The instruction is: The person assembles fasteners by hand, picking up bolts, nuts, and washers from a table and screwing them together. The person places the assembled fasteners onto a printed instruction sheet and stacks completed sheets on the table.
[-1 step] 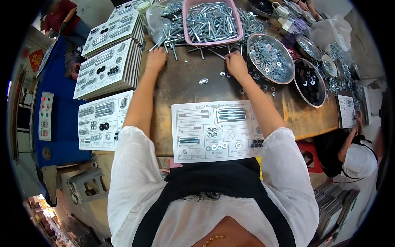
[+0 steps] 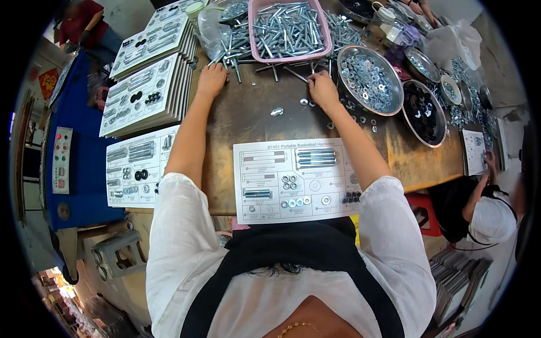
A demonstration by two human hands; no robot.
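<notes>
My left hand (image 2: pixel 212 80) lies at the near left edge of a loose pile of long silver bolts (image 2: pixel 236 45), fingers reaching forward and touching it. My right hand (image 2: pixel 323 90) is closed, its thumb and fingers at the near end of a long bolt (image 2: pixel 295 74); the fingertips are partly hidden. Between and beyond both hands stands a pink plastic basket (image 2: pixel 328 45) heaped with bolts. Before me lies a white printed hardware card (image 2: pixel 282 214), with bolts, nuts and washers fixed in several of its sections.
Stacked hardware cards (image 2: pixel 135 98) stand left. Right are a steel bowl of washers (image 2: pixel 366 79) and a bowl of black parts (image 2: pixel 425 112). Loose washers (image 2: pixel 363 120) and a small silver packet (image 2: pixel 276 112) lie on the table (image 2: pixel 253 121). A co-worker (image 2: pixel 479 214) sits at right, another person (image 2: pixel 84 25) far left.
</notes>
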